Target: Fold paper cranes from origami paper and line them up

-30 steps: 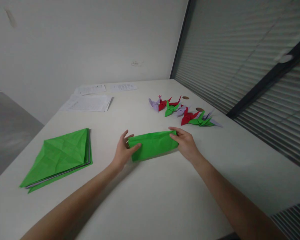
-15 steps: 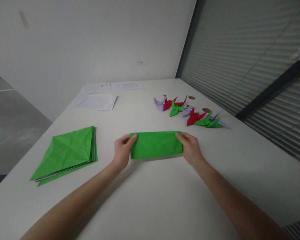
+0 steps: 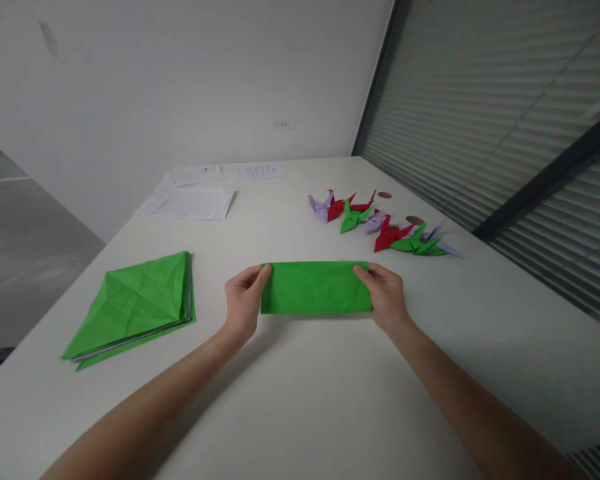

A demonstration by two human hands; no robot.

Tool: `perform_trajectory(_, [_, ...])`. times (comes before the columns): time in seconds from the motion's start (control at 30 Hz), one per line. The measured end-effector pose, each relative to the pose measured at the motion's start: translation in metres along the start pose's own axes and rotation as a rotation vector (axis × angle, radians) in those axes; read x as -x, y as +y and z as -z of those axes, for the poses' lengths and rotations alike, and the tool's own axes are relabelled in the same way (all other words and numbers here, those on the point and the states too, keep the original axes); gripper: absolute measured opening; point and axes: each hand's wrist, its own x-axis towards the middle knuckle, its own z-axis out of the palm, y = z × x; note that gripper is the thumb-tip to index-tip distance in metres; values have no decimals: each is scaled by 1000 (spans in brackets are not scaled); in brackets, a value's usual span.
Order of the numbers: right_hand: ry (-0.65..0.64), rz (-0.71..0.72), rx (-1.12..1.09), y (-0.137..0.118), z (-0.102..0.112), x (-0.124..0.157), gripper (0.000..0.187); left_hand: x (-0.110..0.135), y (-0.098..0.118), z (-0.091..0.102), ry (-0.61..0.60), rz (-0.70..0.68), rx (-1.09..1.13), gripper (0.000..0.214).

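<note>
A green sheet of paper [image 3: 314,288], folded into a long rectangle, is stretched between my two hands just above the table. My left hand [image 3: 244,297] pinches its left end near the top corner, thumb on the near face. At the opposite end my right hand [image 3: 386,293] grips the upper right corner the same way, its other fingers behind the paper. Faint creases mark the paper. To the left lies a stack of green paper sheets [image 3: 135,297], creased on top, with darker and pale layers showing at its edge.
Several folded paper cranes in red [image 3: 387,235], green [image 3: 354,217] and lilac [image 3: 320,208] sit in a row at the back right of the white table [image 3: 300,400]. Printed sheets [image 3: 193,203] lie at the back left. Blinds [image 3: 500,100] border the right side.
The folded green paper has risen slightly and now faces me flatter and straighter. My right hand has shifted a little to the right; both hands keep their hold.
</note>
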Motion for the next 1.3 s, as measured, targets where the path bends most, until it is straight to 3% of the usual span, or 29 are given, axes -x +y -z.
perform_trajectory(0.37, [84, 39, 33, -2, -2, -1, 31, -1, 1, 0, 50, -18, -44, 25])
perform_trajectory(0.53, [85, 8, 10, -4, 0, -2, 31, -1, 3, 0, 48, -20, -55, 23])
perform_trajectory(0.93, [70, 101, 58, -2, 0, -2, 30, -4, -1, 5, 59, -137, -117, 24])
perform_trajectory(1.13, [99, 146, 101, 3, 6, -6, 29, -6, -5, 7, 42, -135, -110, 27])
perform_trajectory(1.3, [171, 238, 154, 2, 12, -11, 26, -6, -1, 7, -29, -75, 30, 36])
